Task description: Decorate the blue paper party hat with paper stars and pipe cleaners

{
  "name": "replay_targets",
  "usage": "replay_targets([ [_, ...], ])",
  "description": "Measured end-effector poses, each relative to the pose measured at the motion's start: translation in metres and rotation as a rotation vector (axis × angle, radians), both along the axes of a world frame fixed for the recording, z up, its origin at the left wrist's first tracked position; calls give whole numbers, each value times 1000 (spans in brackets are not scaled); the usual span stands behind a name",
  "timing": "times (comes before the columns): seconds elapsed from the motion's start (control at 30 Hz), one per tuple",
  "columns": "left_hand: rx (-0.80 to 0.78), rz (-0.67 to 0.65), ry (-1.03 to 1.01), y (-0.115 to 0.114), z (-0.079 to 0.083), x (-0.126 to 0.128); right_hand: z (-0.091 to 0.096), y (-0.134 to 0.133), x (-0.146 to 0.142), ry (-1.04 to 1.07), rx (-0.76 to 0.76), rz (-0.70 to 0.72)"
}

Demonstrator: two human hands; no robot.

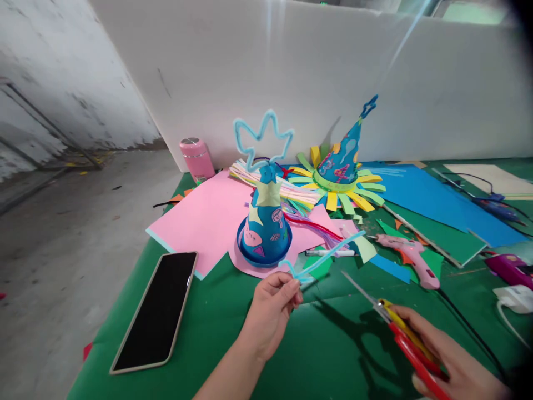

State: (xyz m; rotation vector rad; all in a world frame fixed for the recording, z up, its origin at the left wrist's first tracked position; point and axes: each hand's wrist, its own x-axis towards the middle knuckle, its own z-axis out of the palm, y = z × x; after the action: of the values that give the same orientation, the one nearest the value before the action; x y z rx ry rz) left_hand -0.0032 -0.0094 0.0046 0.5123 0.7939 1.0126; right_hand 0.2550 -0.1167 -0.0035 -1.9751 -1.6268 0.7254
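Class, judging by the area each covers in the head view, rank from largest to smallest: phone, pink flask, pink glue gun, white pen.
1. Phone
2. Pink flask and pink glue gun: too alike to rank
3. White pen

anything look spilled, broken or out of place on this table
Nothing looks spilled or broken. The farther blue hat leans right in the picture, though the lens may exaggerate. The light-blue fuzzy stem in the left hand is bent, perhaps deliberately. A small red scrap shows beside the green table.
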Motion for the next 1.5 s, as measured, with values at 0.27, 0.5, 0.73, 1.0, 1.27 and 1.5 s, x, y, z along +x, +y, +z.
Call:
replay_targets([
  [0.27, 3, -54, -55, -2, 3, -1, 13, 15, -28, 357, -356, 168],
  [0.5, 6, -118, -138, -6, 0, -2, 18, 24, -44, 542, -529, 141],
  [0.73, -24, -163, -228, -5, -1, -3, 22, 33, -53, 472, -372, 167],
  [1.0, -56, -195, -252, -6, -1, -3, 8, 39, -46, 142, -86, 349],
  [1.27, -54, -222, -295, -6, -1, -2, -1, 40, -38, -30, 2, 432],
  [1.5, -34, -237, -297, -8, -2, -1, -4, 43, -37, -111, 78, 483],
])
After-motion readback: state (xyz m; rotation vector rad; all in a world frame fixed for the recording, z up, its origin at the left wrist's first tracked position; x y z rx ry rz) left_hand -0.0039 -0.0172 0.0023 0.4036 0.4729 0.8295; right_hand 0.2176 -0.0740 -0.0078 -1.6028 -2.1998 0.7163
